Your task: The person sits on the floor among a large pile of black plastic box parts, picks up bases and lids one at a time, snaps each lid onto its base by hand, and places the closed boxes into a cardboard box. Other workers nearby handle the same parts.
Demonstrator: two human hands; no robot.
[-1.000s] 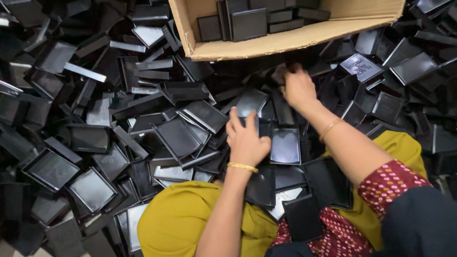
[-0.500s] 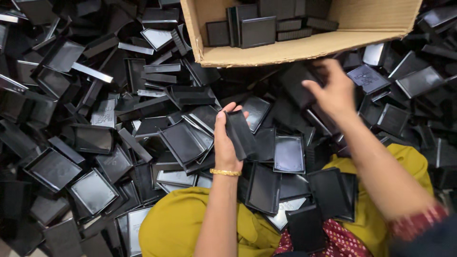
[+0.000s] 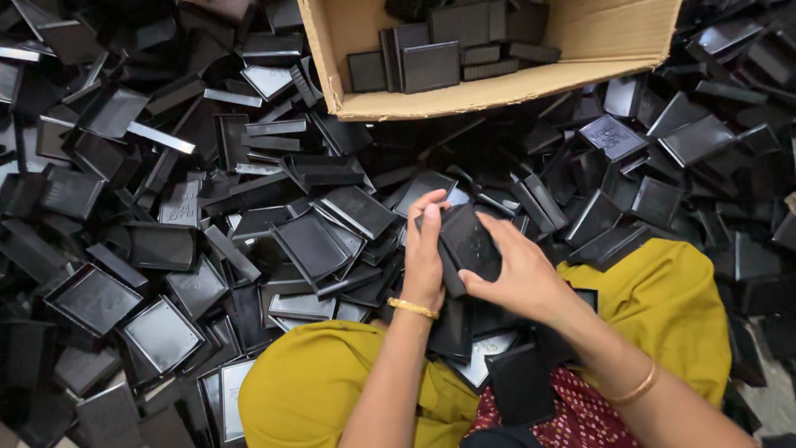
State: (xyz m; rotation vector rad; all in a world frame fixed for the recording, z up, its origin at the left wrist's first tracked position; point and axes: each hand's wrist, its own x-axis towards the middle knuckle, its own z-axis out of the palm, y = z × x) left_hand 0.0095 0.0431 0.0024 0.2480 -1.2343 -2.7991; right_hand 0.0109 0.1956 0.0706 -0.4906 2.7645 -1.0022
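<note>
right hand (image 3: 518,278) has come back from the box (image 3: 464,98) to mid frame, both hands now gripping one black tray (image 3: 468,242) with left hand (image 3: 424,261).

Glossy black plastic trays (image 3: 157,332) in a heap; several show pale grey reflections. Black tray pieces (image 3: 468,245) between both hands. Cardboard box (image 3: 464,99): tan, plain, holding black trays. Garment over the knees (image 3: 332,390): mustard yellow, plain. Cloth below it (image 3: 580,415): dark red with small pale dots. Bangles: gold, on left wrist (image 3: 413,309) and right wrist (image 3: 634,386).
</note>
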